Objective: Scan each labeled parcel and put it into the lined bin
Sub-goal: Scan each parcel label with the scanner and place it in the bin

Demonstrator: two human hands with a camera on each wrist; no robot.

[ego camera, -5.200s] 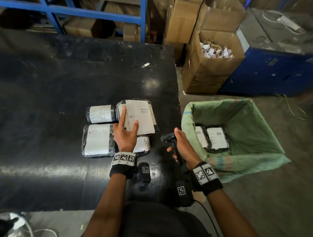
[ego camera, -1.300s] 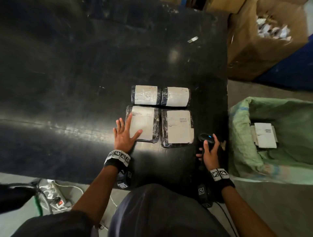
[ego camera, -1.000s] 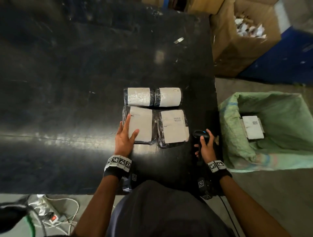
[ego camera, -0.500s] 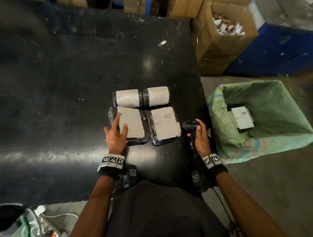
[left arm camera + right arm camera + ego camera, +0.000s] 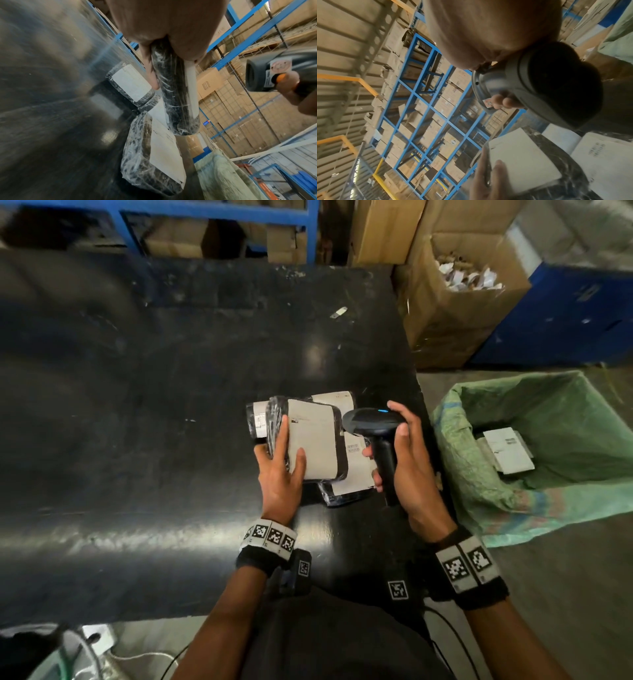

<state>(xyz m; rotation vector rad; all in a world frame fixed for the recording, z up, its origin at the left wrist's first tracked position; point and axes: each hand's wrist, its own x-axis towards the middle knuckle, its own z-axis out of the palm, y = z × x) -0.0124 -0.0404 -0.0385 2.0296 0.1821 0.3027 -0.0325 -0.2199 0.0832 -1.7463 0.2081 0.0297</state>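
Note:
My left hand (image 5: pixel 279 470) grips a black wrapped parcel with a white label (image 5: pixel 313 440), lifted off the black table (image 5: pixel 137 405) and tilted; the same parcel (image 5: pixel 176 94) shows edge-on in the left wrist view. My right hand (image 5: pixel 404 460) holds a black barcode scanner (image 5: pixel 373 426) by its handle, its head right beside the parcel's label. Three more labeled parcels lie on the table underneath: one flat parcel (image 5: pixel 356 474) and two rolled ones (image 5: pixel 257 419) (image 5: pixel 337 398). The green-lined bin (image 5: pixel 455 467) stands on the floor to the right, with labeled parcels (image 5: pixel 510 451) inside.
An open cardboard box (image 5: pixel 445 313) with paper scraps stands behind the bin, next to a blue cabinet (image 5: pixel 565 320). Blue shelving (image 5: pixel 212 210) with cartons runs along the table's far edge. A small white scrap (image 5: pixel 338 312) lies on the table. Cables lie on the floor at lower left.
My left hand has picked the near-left parcel up off the table. My right hand has raised the scanner from the table edge to beside the parcel's label.

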